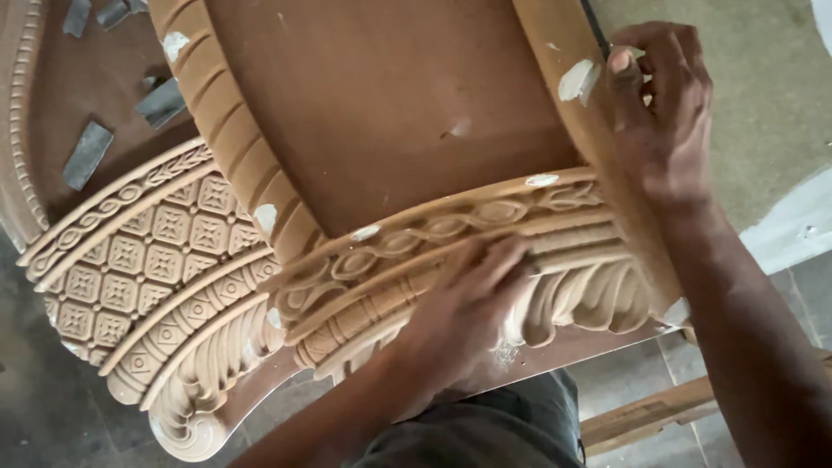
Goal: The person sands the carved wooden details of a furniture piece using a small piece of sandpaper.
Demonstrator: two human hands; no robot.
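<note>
Presently left hand (459, 321) rubs carved wooden panel (381, 147), fingers pressed flat; right hand (663, 113) grips edge, fingers curled. Best follow carving grooves, light pressure.

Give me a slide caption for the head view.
Left hand presses on a carved wooden panel; right hand grips its edge.

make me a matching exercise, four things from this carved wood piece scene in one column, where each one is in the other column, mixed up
Things:
1. left hand
2. right hand
3. flat grey sanding pieces
4. white filler patch

Places:
a. on the brown board at upper left
b. gripping the curved wooden rim at upper right
c. on the rim, just beside the right thumb
d. pressed on the carved leaf and rope moulding at the front

Pairs: 1-d, 2-b, 3-a, 4-c
</note>
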